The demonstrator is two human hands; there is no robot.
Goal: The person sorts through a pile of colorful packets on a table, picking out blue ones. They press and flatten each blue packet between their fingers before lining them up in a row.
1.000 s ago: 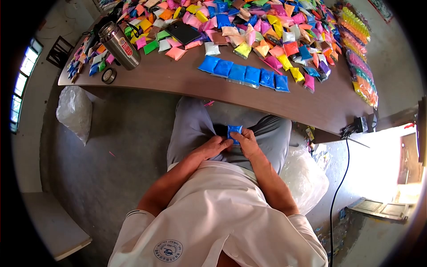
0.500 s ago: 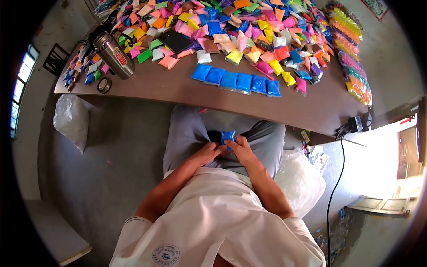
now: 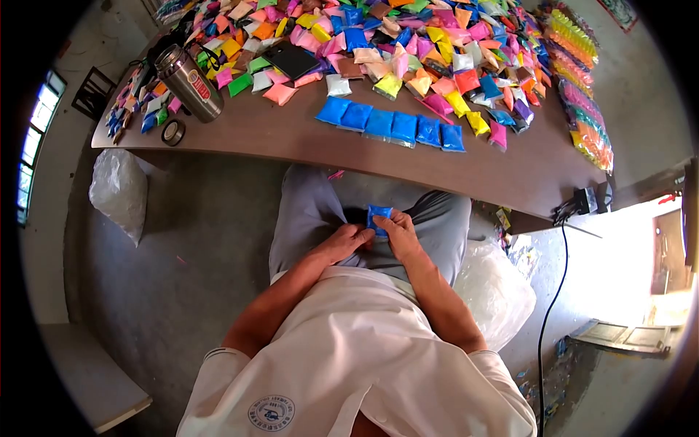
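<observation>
A small blue packet (image 3: 378,218) is held upright over my lap, between my two hands. My right hand (image 3: 398,231) pinches its right side, thumb across the front. At the packet's lower left corner, my left hand (image 3: 345,242) has its thumb and fingers closed on the edge. Beyond them on the brown table (image 3: 284,143), a row of several blue packets (image 3: 391,125) lies side by side near the front edge. Behind the row spreads a large heap of packets in many colours (image 3: 437,51).
A steel flask (image 3: 191,86), its round lid (image 3: 173,132) and a black phone (image 3: 290,60) are on the table. Plastic bags hang or lie at the left (image 3: 118,191) and right (image 3: 495,295). A black cable (image 3: 555,298) runs down from the table's right corner.
The blue packet and my right hand have moved slightly up and to the right. My left hand remains at the packet's lower left. The whole view has shifted a little.
</observation>
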